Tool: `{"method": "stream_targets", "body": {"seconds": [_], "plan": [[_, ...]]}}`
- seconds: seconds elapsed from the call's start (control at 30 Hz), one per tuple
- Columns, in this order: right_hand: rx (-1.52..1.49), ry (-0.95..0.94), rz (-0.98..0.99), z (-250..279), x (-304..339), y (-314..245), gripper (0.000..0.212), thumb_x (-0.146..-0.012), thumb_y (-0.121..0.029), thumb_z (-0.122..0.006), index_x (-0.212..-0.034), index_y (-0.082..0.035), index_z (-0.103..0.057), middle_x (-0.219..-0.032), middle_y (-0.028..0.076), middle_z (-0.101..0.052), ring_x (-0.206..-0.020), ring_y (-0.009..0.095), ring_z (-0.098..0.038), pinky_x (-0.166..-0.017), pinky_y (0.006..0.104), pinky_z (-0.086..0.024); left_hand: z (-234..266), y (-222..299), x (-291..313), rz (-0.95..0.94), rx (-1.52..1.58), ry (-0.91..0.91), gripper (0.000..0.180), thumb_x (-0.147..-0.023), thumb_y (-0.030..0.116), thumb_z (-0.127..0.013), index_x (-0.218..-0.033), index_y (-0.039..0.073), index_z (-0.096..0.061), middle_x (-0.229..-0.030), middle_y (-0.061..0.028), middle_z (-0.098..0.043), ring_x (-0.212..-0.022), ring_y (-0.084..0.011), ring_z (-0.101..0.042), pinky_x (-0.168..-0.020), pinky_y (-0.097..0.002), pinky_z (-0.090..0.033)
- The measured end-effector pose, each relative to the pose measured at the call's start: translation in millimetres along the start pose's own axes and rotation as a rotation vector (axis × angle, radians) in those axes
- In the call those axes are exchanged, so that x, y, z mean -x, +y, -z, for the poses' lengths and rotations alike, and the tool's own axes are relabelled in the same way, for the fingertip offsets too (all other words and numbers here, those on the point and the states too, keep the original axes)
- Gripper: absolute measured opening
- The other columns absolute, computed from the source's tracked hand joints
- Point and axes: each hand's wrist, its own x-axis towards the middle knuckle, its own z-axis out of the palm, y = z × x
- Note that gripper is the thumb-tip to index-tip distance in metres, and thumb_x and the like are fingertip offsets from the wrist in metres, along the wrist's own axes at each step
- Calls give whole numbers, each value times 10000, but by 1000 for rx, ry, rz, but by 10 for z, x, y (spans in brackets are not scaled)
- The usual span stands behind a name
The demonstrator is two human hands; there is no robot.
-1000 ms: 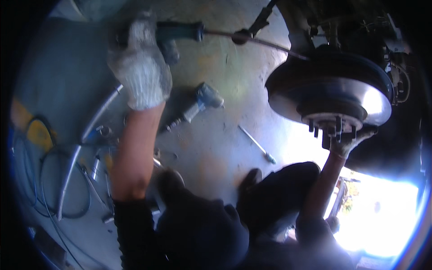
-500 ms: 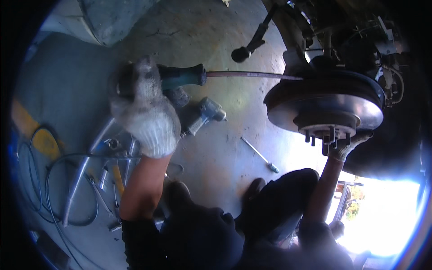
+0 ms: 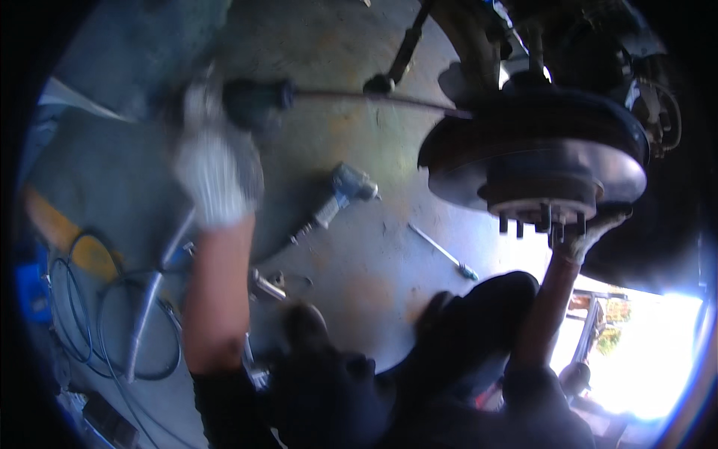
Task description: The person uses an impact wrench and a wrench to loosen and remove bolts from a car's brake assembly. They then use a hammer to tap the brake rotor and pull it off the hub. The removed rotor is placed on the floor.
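My left hand [image 3: 217, 168], in a whitish work glove and blurred by motion, is closed round the dark green handle of a long pry bar [image 3: 351, 96]. Its thin shaft runs right, and its tip meets the upper left edge of the brake disc [image 3: 553, 168]. That disc is mounted on a hub with several wheel studs [image 3: 546, 215] pointing down in the picture. My right hand [image 3: 594, 232], also gloved, rests against the hub and disc beside the studs. Its visible fingers are stretched out along the disc's underside; part of the palm is hidden behind the studs.
An air impact wrench [image 3: 340, 194] and a screwdriver [image 3: 445, 253] lie on the floor. A coiled hose [image 3: 97, 299], a metal bar [image 3: 153, 299] and loose tools lie at lower left. Dark suspension parts [image 3: 479, 52] surround the disc, with a rod-like link [image 3: 404, 56] hanging nearby.
My left hand has moved up and left with the pry bar, whose tip has also shifted left along the disc's edge. The view has shifted a little. My right hand stays at the hub.
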Motion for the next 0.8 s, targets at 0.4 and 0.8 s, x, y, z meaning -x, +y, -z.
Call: {"method": "stream_targets", "body": {"seconds": [0.4, 0.8], "plan": [[-320, -25, -262, -97, 18, 31, 989, -1040, -514, -579, -1675, -103, 59, -1741, 183, -52, -1609, 349, -94, -1303, 470, -55, -271, 143, 65, -15, 14, 130, 450, -1052, 298, -613, -1413, 40, -545, -1302, -156, -648, -962, -196, -687, -746, -332, -571], [-914, -108, -826, 208, -221, -332, 657, -1141, -418, -398, -1651, -41, -229, -1674, 188, -307, -1516, 222, -344, -1235, 345, -296, 1006, 63, 1997, 1059, -344, -20, 350, -1027, 301, -672, -1187, -7, -627, -1093, -171, -721, -886, -219, -726, -807, -304, -639]]}}
